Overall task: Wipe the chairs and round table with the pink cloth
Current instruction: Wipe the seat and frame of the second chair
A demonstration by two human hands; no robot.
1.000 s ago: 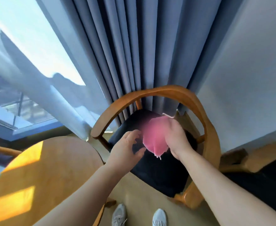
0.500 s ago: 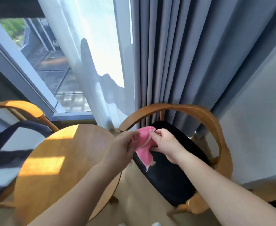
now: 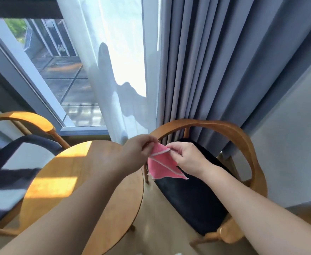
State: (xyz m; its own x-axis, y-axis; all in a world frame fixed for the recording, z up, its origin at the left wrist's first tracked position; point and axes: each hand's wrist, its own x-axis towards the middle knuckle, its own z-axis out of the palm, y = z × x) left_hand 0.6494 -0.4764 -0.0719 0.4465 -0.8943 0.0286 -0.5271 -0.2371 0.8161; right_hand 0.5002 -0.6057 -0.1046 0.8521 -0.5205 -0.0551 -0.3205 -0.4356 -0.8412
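Both hands hold the pink cloth (image 3: 162,165) up in the air — the left hand (image 3: 139,150) pinches its upper left edge, the right hand (image 3: 185,156) pinches the top corner, and the rest hangs down in a loose fold. The cloth hangs between the round table (image 3: 77,181) and the right chair (image 3: 243,144), over the front edge of its dark seat. A left chair (image 3: 22,118) stands beyond the table by the window (image 3: 59,70) — grey curtains (image 3: 206,61) hang behind

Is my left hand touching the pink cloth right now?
Touching. The head view shows the left hand pinching the pink cloth at its top edge.
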